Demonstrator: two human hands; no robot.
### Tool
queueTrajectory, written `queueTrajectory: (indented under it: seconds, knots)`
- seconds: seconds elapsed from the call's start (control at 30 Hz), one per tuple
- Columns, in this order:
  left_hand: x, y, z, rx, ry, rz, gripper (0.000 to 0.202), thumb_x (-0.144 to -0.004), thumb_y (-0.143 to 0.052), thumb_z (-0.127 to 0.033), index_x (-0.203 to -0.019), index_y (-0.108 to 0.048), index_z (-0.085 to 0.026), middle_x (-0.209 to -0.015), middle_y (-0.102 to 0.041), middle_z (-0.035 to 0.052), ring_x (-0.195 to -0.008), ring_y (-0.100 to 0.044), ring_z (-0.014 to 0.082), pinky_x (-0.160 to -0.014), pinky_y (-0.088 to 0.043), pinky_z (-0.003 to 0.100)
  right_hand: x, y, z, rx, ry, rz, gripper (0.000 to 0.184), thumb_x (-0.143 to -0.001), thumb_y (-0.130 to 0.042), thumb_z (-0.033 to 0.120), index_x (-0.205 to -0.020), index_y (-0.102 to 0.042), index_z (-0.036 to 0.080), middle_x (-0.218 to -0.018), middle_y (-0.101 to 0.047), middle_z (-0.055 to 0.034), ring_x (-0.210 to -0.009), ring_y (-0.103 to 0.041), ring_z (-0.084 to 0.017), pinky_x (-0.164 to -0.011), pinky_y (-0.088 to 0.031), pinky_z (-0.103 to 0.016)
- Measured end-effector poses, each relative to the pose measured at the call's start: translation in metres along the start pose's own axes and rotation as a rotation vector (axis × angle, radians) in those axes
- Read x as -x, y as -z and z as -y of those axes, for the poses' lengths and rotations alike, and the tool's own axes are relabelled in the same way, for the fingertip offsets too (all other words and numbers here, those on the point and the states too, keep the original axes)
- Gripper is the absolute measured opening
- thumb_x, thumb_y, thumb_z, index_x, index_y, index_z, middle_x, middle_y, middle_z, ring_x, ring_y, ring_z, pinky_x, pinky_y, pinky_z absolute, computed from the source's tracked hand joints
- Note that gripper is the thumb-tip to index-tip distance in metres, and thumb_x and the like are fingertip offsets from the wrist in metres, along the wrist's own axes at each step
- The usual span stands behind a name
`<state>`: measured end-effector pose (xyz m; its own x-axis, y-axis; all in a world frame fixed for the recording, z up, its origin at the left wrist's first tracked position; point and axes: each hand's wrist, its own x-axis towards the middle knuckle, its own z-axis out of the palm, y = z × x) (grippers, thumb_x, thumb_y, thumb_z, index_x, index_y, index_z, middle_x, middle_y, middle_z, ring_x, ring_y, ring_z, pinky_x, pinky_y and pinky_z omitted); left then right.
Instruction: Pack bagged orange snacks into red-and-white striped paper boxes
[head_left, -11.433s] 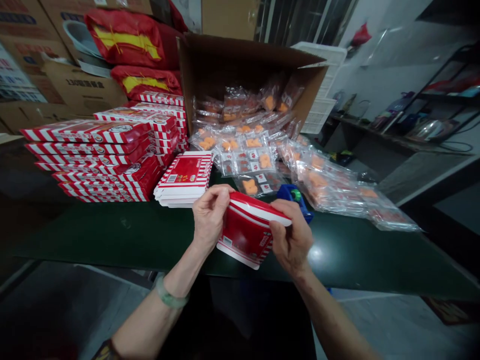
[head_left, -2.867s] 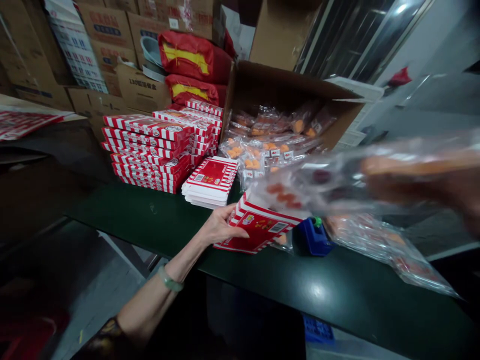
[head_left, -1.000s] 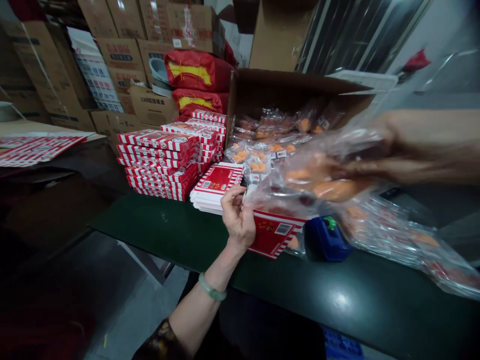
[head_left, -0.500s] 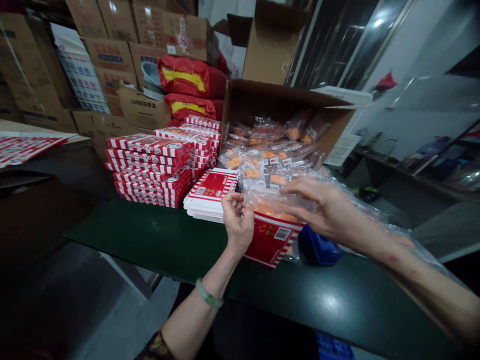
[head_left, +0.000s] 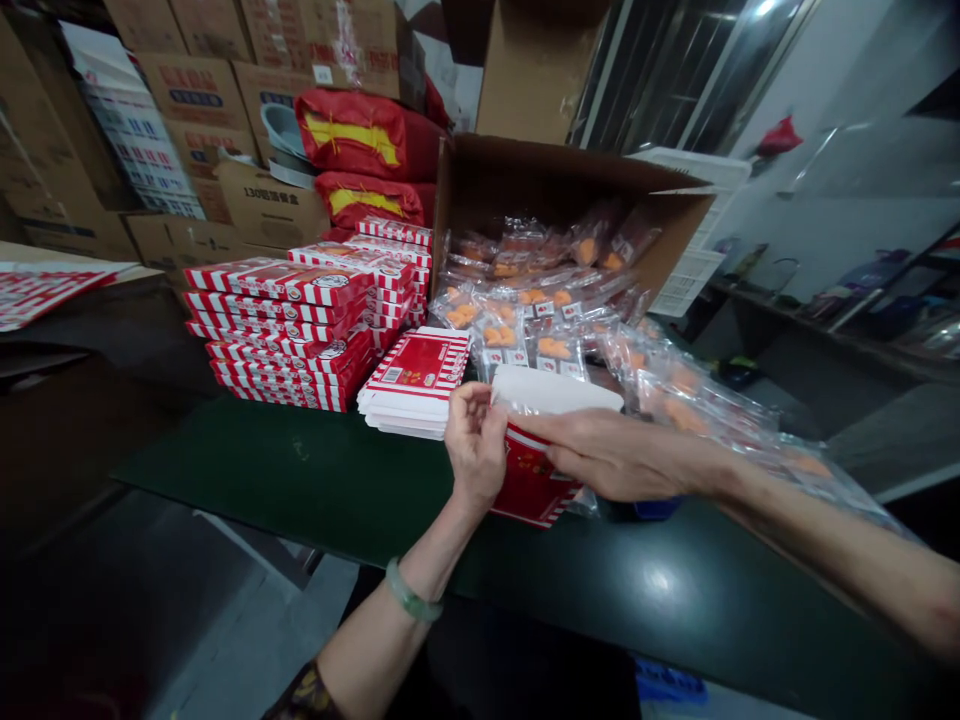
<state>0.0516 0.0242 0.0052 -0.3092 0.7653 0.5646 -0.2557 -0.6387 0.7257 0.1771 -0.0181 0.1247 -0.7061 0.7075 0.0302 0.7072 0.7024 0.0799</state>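
A person's left hand [head_left: 476, 440] pinches the near-left edge of a red-and-white striped box [head_left: 534, 485] standing on the green table [head_left: 300, 470], thumb and fingers closed on the card. The right hand [head_left: 611, 455] lies flat with its fingers stretched across the box's mouth, gripping nothing that can be seen, and the white lid flap [head_left: 559, 392] stands raised just behind it. What is inside the box is hidden. By the look of the bench, the work is well under way but far from over. Stacks of closed striped boxes [head_left: 285, 320] rise at far left. Just left of the hands, a pile of flat unfolded cartons [head_left: 416, 380] waits. Many clear packets of orange pieces [head_left: 544, 315] spill from a tipped cardboard carton [head_left: 555, 180] at the far side.
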Motion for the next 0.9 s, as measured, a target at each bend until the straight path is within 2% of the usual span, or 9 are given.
queueTrajectory:
  seconds: [0.17,0.3,0.37,0.47,0.53,0.6,0.67,0.77,0.9]
  knots:
    - [0.005,0.009,0.006,-0.164,-0.142,0.07,0.019,-0.088,-0.052,-0.027,-0.102,-0.059,-0.017,-0.097,-0.063,0.0063,-0.09,-0.061,0.015,-0.082,-0.048,0.027,-0.018,-0.008,-0.004,-0.414,0.028,0.131,0.025,-0.09,-0.041,0.021,-0.11,-0.055,0.017,-0.095,-0.068,-0.0037,-0.077,-0.06,-0.012,-0.071,-0.047,-0.022]
    - [-0.003,0.023,0.007,-0.288,-0.294,0.236,0.018,-0.089,-0.048,-0.025,-0.092,-0.065,-0.017,-0.097,-0.064,0.0069,-0.097,-0.06,0.0171,-0.084,-0.047,0.029,-0.028,-0.026,0.002,-0.284,-0.15,0.142,0.027,-0.082,-0.056,0.036,-0.096,-0.061,0.014,-0.077,-0.067,-0.0059,-0.066,-0.06,-0.016,-0.06,-0.045,-0.026]
    - [-0.01,0.027,0.007,-0.308,-0.328,0.259,0.018,-0.089,-0.048,-0.024,-0.085,-0.064,-0.017,-0.087,-0.064,0.005,-0.09,-0.06,0.0162,-0.08,-0.047,0.028,-0.022,-0.03,0.009,-0.241,-0.239,-0.051,0.025,-0.081,-0.059,0.037,-0.091,-0.063,0.014,-0.072,-0.066,-0.0059,-0.064,-0.06,-0.017,-0.06,-0.045,-0.027]
    - [-0.02,0.027,0.009,-0.294,-0.327,0.221,0.016,-0.088,-0.049,-0.023,-0.078,-0.06,-0.017,-0.076,-0.061,0.0018,-0.079,-0.06,0.0137,-0.075,-0.047,0.026,0.008,-0.034,0.019,-0.342,-0.258,-0.659,0.016,-0.082,-0.058,0.024,-0.096,-0.061,0.018,-0.084,-0.067,-0.0045,-0.073,-0.062,-0.014,-0.07,-0.048,-0.027]
    - [-0.023,0.025,0.01,-0.287,-0.323,0.22,0.015,-0.088,-0.05,-0.022,-0.076,-0.058,-0.017,-0.074,-0.059,0.0008,-0.075,-0.059,0.0124,-0.073,-0.046,0.025,0.035,-0.044,0.021,-0.349,-0.392,-1.076,0.019,-0.081,-0.058,0.019,-0.101,-0.059,0.02,-0.093,-0.064,-0.0051,-0.08,-0.062,-0.014,-0.074,-0.049,-0.029]
    - [-0.023,0.024,0.01,-0.294,-0.337,0.228,0.016,-0.087,-0.05,-0.021,-0.073,-0.056,-0.017,-0.073,-0.057,0.0003,-0.074,-0.057,0.0118,-0.072,-0.045,0.024,0.055,-0.065,0.021,-0.361,-0.589,-1.313,0.022,-0.082,-0.059,0.019,-0.103,-0.056,0.02,-0.095,-0.061,-0.0056,-0.082,-0.061,-0.015,-0.072,-0.05,-0.03]
    - [-0.022,0.022,0.009,-0.303,-0.357,0.223,0.017,-0.087,-0.05,-0.02,-0.071,-0.053,-0.017,-0.072,-0.055,-0.0002,-0.073,-0.056,0.0116,-0.07,-0.045,0.024,0.061,-0.092,0.02,-0.441,-0.647,-1.282,0.025,-0.082,-0.058,0.019,-0.106,-0.054,0.02,-0.1,-0.059,-0.0077,-0.086,-0.061,-0.016,-0.068,-0.051,-0.029]
    - [-0.018,0.022,0.004,-0.324,-0.369,0.194,0.018,-0.086,-0.049,-0.019,-0.069,-0.051,-0.017,-0.069,-0.052,-0.001,-0.07,-0.054,0.0114,-0.068,-0.044,0.023,0.047,-0.126,0.021,-0.439,-0.521,-1.218,0.033,-0.084,-0.053,0.016,-0.117,-0.051,0.02,-0.116,-0.053,-0.0117,-0.104,-0.055,-0.02,-0.078,-0.051,-0.033]
    - [-0.006,0.025,-0.01,-0.367,-0.381,0.146,0.017,-0.086,-0.05,-0.018,-0.068,-0.051,-0.017,-0.073,-0.056,0.0001,-0.071,-0.056,0.0115,-0.068,-0.044,0.024,0.022,-0.132,0.027,-0.311,-0.409,-1.34,0.028,-0.085,-0.051,0.014,-0.112,-0.055,0.022,-0.107,-0.052,-0.0082,-0.099,-0.054,-0.018,-0.083,-0.048,-0.035]
